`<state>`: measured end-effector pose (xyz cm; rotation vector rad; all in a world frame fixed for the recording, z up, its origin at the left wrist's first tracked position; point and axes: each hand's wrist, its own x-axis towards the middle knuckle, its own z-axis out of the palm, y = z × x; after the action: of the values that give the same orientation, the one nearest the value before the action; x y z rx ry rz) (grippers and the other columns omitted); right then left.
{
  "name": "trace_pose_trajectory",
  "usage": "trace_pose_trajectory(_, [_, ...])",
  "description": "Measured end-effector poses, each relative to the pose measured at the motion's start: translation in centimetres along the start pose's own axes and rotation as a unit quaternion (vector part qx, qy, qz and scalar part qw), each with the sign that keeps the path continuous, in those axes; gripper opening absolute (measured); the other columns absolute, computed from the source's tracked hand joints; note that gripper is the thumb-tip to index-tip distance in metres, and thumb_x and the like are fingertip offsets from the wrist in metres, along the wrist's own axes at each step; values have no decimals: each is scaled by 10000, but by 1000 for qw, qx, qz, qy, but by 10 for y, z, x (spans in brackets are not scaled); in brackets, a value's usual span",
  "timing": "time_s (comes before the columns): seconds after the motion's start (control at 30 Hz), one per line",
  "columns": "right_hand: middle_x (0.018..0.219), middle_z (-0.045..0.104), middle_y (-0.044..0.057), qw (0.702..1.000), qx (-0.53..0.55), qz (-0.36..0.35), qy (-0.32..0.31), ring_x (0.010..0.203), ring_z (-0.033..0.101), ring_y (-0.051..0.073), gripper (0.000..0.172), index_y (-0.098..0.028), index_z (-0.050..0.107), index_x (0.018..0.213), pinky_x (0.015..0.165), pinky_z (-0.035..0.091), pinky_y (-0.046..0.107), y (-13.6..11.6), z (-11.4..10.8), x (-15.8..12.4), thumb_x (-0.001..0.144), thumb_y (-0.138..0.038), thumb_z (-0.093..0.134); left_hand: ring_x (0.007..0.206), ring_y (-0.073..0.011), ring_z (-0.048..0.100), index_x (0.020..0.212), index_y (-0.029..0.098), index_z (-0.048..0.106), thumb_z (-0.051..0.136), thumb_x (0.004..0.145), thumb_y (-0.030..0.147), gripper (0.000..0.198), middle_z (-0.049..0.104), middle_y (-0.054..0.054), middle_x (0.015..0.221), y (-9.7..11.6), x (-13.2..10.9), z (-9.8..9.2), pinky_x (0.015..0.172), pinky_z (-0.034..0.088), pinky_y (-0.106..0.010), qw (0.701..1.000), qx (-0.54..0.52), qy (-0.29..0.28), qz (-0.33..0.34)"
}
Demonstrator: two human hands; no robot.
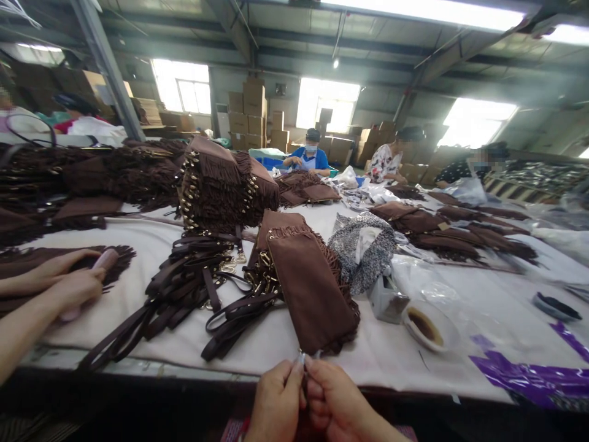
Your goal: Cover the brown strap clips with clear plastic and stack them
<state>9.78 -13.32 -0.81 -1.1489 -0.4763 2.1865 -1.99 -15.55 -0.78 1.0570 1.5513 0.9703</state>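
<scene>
Brown fringed bag (313,288) runs lengthwise up-frame from bottom centre; left hand (276,402) and right hand (335,402) together pinch its near-end metal fitting (301,356).

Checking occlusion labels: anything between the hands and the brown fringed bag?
Nothing visible. Left hand and right hand pinch the small metal piece at the near end of the brown fringed bag; the loose straps lie to its left.

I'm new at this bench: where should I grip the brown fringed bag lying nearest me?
Likely the bag's near end, from the table's front: it lies flat pointing at the left hand and right hand, which pinch a metal fitting there; fringe and straps crowd its sides.
</scene>
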Motion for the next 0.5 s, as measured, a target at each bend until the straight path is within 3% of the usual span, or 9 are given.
trace_pose_trajectory(0.13, [362, 245, -125, 993, 91, 48, -59, 311, 121, 28, 477, -217, 357, 580, 355, 82, 182, 6, -3, 1, 674, -515, 717, 401, -98, 384, 587, 194, 517, 542, 756, 648, 484, 436, 56, 424, -7, -2, 7, 403, 275, -222, 991, -114, -20, -60])
trace_pose_trajectory(0.3, [336, 190, -128, 992, 95, 74, -34, 303, 95, 36, 437, -208, 413, 563, 351, 119, 180, 11, -4, 4, 740, -511, 674, 292, -70, 290, 618, 205, 496, 571, 706, 690, 499, 401, 74, 360, -9, -5, 8, 319, 201, -200, 947, -274, -103, -134])
trace_pose_trajectory(0.4, [359, 397, -84, 990, 112, 79, -34, 306, 301, 56, 418, -192, 500, 596, 370, 237, 183, 12, 3, 3, 672, -536, 726, 280, -46, 233, 613, 193, 500, 571, 767, 588, 430, 377, 79, 370, -1, -4, 1, 304, 155, -181, 902, -354, -164, -184])
trace_pose_trajectory(0.5, [489, 589, -23, 986, 131, 62, -88, 430, 530, 138, 414, -196, 558, 663, 429, 355, 221, 10, 16, -2, 603, -540, 781, 309, -19, 169, 645, 180, 495, 539, 840, 453, 339, 368, 89, 417, 12, -3, -7, 324, 115, -151, 844, -424, -189, -267])
